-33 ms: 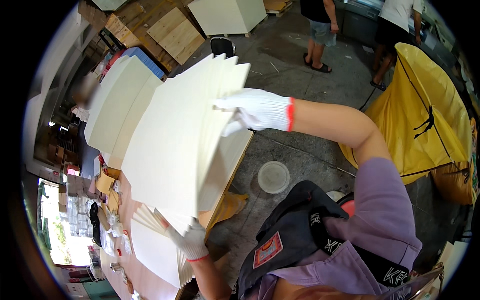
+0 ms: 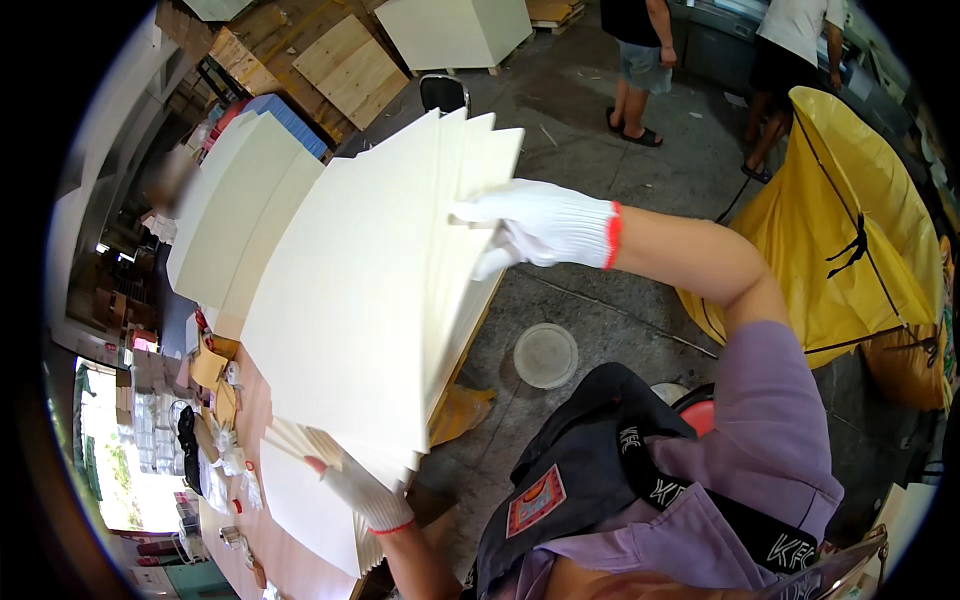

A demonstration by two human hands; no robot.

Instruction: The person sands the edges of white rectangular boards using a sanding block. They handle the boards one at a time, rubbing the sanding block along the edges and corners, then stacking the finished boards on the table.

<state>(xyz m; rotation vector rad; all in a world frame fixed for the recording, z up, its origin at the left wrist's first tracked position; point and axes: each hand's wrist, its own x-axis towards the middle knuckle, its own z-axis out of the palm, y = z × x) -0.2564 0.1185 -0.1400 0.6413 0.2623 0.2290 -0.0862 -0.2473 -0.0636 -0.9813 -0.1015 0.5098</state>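
Nothing has shifted — both hands, left hand [image 2: 362,492] and right hand [image 2: 540,226], still pinch the cream sheets [image 2: 370,300].

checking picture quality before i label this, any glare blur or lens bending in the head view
Head view: strong fisheye, black corners, and the concrete floor bends toward the rim. The window area at lower left is blown out. The fanned stack of cream sheets is evenly lit and sharp. A blurred patch sits at upper left.
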